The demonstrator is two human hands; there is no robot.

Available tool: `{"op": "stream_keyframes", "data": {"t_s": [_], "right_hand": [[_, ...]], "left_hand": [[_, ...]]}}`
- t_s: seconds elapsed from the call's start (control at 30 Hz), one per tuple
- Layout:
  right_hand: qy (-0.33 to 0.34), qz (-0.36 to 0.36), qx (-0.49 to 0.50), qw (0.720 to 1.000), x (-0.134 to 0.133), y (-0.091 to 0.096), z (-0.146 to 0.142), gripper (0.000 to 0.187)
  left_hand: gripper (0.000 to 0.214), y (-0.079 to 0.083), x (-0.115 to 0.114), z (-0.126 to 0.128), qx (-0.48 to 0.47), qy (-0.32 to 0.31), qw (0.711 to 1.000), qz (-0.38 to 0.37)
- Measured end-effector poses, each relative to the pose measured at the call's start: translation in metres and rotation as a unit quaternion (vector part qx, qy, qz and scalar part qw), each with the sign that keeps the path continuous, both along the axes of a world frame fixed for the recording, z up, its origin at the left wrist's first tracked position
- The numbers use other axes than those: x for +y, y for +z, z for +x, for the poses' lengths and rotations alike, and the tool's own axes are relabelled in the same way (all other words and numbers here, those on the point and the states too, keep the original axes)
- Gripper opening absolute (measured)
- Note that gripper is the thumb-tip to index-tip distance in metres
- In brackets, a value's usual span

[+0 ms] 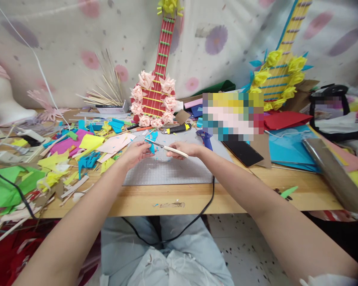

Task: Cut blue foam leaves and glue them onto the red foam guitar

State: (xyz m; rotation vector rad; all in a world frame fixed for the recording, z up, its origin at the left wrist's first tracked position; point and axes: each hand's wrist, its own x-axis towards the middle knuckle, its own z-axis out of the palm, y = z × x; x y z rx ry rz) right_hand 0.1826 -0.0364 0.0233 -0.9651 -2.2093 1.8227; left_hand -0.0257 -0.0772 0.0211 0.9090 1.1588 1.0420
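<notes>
Bright-blue, jagged-edged paper piece [152, 148]: it sits in your left hand, over the left half of the mat and on the near side of the red guitar. Under everything runs the pale wooden table [167, 194], its front edge close to your lap. On it, toward the back, the red flat-bodied guitar model [155, 99] leans against the patterned sheet, ringed with pale-pink paper roses. The grey gridded cutting mat [167, 174] lies straight before you, with a loose heap of yellow, blue, pink and green paper scraps [91, 142] to its left.

Your left hand [137, 153] is partly curled, thumb and fingers pinching the blue piece. Your right hand [186, 149] is closed around the handles of the white-handled metal scissors [176, 151], which point leftward, their blades lying across the blue piece. The blades look nearly together, though they are too small here to be sure.

The black flat phone [243, 151] lies to the right of the mat. The dark-blue plastic glue gun [206, 140] rests at the mat's right part, beyond your right wrist, and the black-and-yellow utility knife [178, 128] lies by the mat's far edge.
</notes>
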Motion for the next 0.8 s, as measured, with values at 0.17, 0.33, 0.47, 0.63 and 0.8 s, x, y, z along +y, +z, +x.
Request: {"op": "stream_keyframes", "data": {"t_s": [0.17,0.33,0.47,0.63,0.8], "right_hand": [[-0.001,0.043,0.025,0.999,0.006,-0.004,0.003,0.044],[-0.145,0.034,0.105,0.983,0.01,-0.008,-0.018,0.038],[-0.206,0.017,0.155,0.966,0.009,-0.004,-0.042,0.034],[-0.223,0.027,0.133,0.965,0.007,0.003,-0.058,0.03],[-0.233,0.043,0.124,0.964,0.012,-0.001,-0.065,0.03]], "left_hand": [[0.008,-0.003,-0.001,-0.002,0.005,0.008,1.0,0.001],[0.011,-0.006,-0.003,-0.003,0.005,-0.004,1.0,0.006],[0.011,-0.006,-0.005,-0.006,0.016,-0.033,0.999,0.006],[0.012,-0.005,-0.008,-0.008,0.033,-0.054,0.998,-0.005],[0.016,-0.007,-0.01,-0.014,0.046,-0.067,0.997,-0.013]]}}
